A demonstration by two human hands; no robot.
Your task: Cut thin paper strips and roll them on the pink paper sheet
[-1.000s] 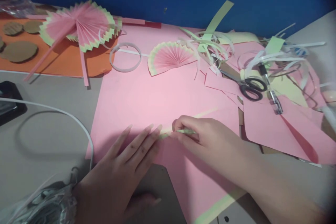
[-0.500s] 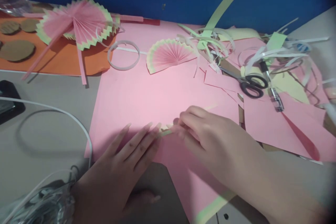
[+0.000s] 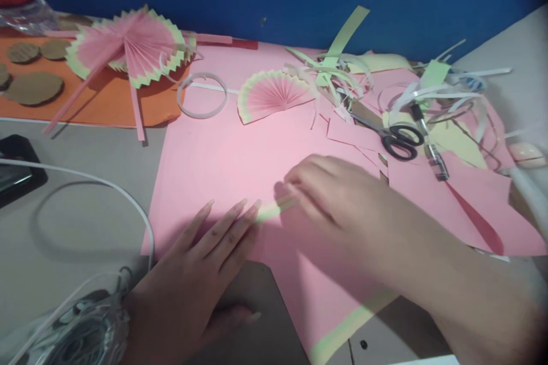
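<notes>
A pink paper sheet with green and yellow bands [image 3: 306, 291] along its edges runs over the table's front edge. My left hand [image 3: 199, 262] lies flat on the near part of it, fingers spread, the tips at the banded upper edge. Curled together, the fingers of my right hand [image 3: 329, 194] pinch that same edge a little to the right; the fingertips are partly hidden. Beneath both hands is a larger pink sheet [image 3: 222, 154]. Beyond them lies a pleated pink paper fan [image 3: 276, 97] with a green and yellow rim.
Black-handled scissors [image 3: 400, 142] and a marker [image 3: 432, 148] lie at right among paper scraps [image 3: 342, 68]. A larger pleated fan [image 3: 149, 48] rests on orange paper [image 3: 165, 105] beside cardboard discs [image 3: 34, 88]. A white cable [image 3: 98, 179] crosses the left side near a tape roll [image 3: 203, 95].
My right hand has slid slightly up and right along the banded edge, uncovering more of the green and yellow strip. My left hand stays flat. The view has shifted slightly.
</notes>
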